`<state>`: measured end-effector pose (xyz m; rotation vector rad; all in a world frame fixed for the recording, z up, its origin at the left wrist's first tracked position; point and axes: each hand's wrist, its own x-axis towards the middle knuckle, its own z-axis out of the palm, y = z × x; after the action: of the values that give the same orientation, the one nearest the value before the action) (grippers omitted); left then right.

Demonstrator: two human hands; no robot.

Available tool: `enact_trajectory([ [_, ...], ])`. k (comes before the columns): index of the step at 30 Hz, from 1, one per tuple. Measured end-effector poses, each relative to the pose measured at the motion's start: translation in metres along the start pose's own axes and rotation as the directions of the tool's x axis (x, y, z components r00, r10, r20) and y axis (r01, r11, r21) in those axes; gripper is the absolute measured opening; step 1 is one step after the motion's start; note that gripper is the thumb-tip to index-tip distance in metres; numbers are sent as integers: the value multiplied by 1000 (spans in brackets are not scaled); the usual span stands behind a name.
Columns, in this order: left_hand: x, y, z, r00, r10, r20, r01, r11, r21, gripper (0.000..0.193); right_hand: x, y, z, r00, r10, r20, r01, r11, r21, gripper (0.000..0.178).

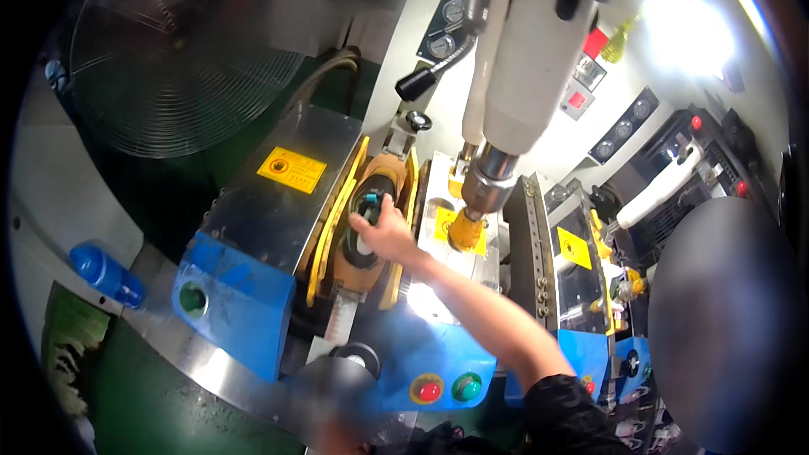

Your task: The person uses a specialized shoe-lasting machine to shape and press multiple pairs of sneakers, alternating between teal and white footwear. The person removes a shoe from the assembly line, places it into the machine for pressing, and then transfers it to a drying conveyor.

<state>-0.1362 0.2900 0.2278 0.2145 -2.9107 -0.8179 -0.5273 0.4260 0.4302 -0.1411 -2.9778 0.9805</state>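
A dark shoe [363, 251] with white and teal parts sits on a tan pad [350, 276] in the sole press, between two upright yellow side plates [336, 221]. My right hand [386, 232] reaches in from the lower right and grips the shoe at its opening. Its thumb lies toward the left, and the other fingers curl over the far side. At the bottom edge, a patch of my left hand [339, 438] shows beside a blurred area; its fingers are hidden.
A thick press column [527, 59] with a metal end and yellow tip [465, 232] stands right of the shoe. Red [430, 391] and green [467, 387] buttons are on the blue front. A large fan [181, 50] is at far left, a blue bottle [105, 274] below it.
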Motion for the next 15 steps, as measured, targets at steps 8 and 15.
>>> enact_trajectory([
  [8,16,4,15,933,-320,163,334,940,-65,37,-279,51,-89,792,-611,24,568,721,-397,82],
  [15,-34,54,3,973,-210,-97,173,939,-297,45,-349,79,-69,874,-462,148,482,861,-161,69],
])
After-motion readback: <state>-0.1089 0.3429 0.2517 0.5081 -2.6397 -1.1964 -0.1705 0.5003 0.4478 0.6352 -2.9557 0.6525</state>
